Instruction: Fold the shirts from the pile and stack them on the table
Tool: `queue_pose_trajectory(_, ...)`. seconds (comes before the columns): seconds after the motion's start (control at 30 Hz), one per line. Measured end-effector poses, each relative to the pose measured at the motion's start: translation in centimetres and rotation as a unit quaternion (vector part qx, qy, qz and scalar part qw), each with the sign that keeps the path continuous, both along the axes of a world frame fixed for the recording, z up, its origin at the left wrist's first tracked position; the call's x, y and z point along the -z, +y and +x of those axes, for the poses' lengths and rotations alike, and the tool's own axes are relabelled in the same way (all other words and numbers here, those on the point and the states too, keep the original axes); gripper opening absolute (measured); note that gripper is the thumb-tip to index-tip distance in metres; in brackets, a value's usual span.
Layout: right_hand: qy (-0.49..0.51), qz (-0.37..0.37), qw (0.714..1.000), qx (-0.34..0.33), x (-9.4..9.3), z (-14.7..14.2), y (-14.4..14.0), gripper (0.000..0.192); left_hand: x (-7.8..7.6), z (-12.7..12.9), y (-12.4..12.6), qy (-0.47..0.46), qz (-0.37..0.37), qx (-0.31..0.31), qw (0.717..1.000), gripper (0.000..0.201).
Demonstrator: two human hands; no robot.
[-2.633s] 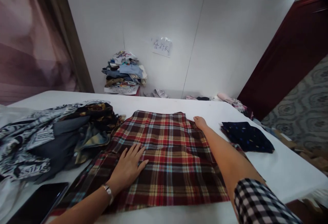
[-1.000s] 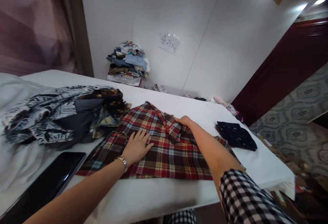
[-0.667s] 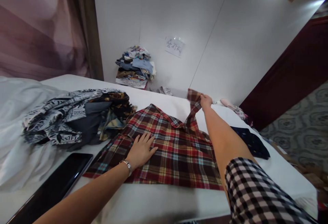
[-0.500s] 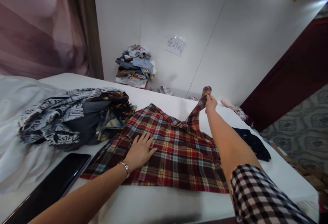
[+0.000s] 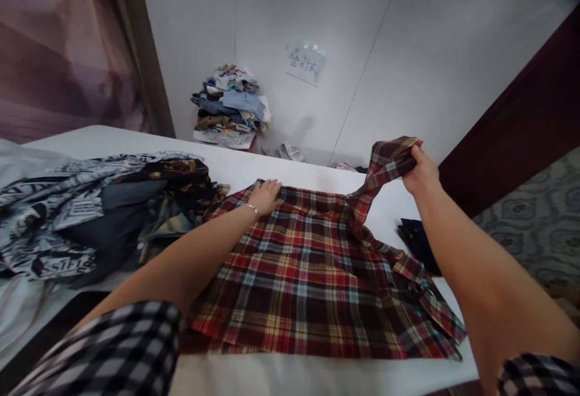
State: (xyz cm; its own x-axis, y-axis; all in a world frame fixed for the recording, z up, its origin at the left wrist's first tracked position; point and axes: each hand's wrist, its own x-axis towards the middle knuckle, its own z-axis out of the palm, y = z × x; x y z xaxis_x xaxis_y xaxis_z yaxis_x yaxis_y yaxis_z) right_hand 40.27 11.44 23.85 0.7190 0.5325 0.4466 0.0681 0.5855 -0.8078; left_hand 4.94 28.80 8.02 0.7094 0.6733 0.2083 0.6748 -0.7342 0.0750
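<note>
One plaid shirt [image 5: 312, 275], one dark folded garment [image 5: 417, 242], perhaps two clothes heaps [image 5: 104, 221]

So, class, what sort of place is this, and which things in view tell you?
Probably a room set up for sorting or folding clothes. A white table carries a plaid shirt and a heap of garments, a clothes stack stands by the wall, and a handwritten note is taped above.
</note>
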Motion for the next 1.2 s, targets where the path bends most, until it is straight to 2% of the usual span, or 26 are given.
queue_pose_trajectory(0.13, -0.035, -0.029, 0.998, -0.041, -0.5, 0.9, -1.4, 0.006, 0.7, 3.2, 3.7, 0.034, -0.001, 0.013, 0.999, 0.066)
queue_pose_trajectory(0.2, -0.040, -0.036, 0.998, -0.042, -0.8, 1.5, -1.7, 0.007, 0.8, 3.5, 5.1, 0.065, 0.000, 0.022, 0.998, 0.052)
queue_pose_trajectory(0.3, -0.032, -0.036, 0.998, -0.040, -1.2, 2.3, -1.4, 0.006, 0.1, 2.7, 6.6, 0.107, 0.019, 0.023, 0.994, 0.025)
queue_pose_trajectory(0.47, -0.032, 0.014, 0.999, -0.016, -2.0, 3.1, -0.4, 0.010, -3.2, -1.5, 7.4, 0.106, 0.091, -0.004, 0.990, 0.026)
queue_pose_trajectory(0.57, -0.039, 0.041, 0.998, -0.012, -2.6, 2.6, -1.7, 0.011, -5.2, -4.7, 5.7, 0.079, 0.129, 0.018, 0.988, 0.026)
queue_pose_trajectory(0.67, -0.026, 0.045, 0.998, -0.022, -2.5, 0.9, -4.8, 0.015, -5.6, -7.8, 1.9, 0.069, 0.131, 0.070, 0.986, 0.022)
queue_pose_trajectory(0.73, -0.012, 0.037, 0.999, -0.029, -1.8, -0.6, -7.6, 0.017, -4.6, -9.6, -1.2, 0.062, 0.113, 0.105, 0.986, 0.023)
queue_pose_trajectory(0.83, -0.004, 0.013, 0.999, -0.038, 0.3, -3.1, -11.9, 0.015, -1.7, -11.9, -5.6, 0.045, 0.079, 0.155, 0.984, 0.026)
queue_pose_trajectory(0.9, -0.005, -0.013, 0.999, -0.041, 2.1, -4.5, -14.4, 0.016, 0.2, -12.9, -7.7, 0.047, 0.070, 0.169, 0.982, 0.027)
queue_pose_trajectory(0.97, 0.001, -0.037, 0.999, -0.037, 3.9, -5.7, -16.5, 0.020, 1.3, -13.6, -9.0, 0.053, 0.068, 0.166, 0.982, 0.026)
queue_pose_trajectory(1.07, 0.025, -0.045, 0.999, -0.016, 5.3, -6.7, -18.9, 0.025, 1.3, -14.3, -9.8, 0.013, 0.078, 0.140, 0.987, 0.029)
queue_pose_trajectory(1.2, 0.031, -0.024, 0.999, 0.000, 5.4, -7.5, -20.9, 0.029, 0.9, -15.2, -10.0, -0.045, 0.084, 0.098, 0.991, 0.034)
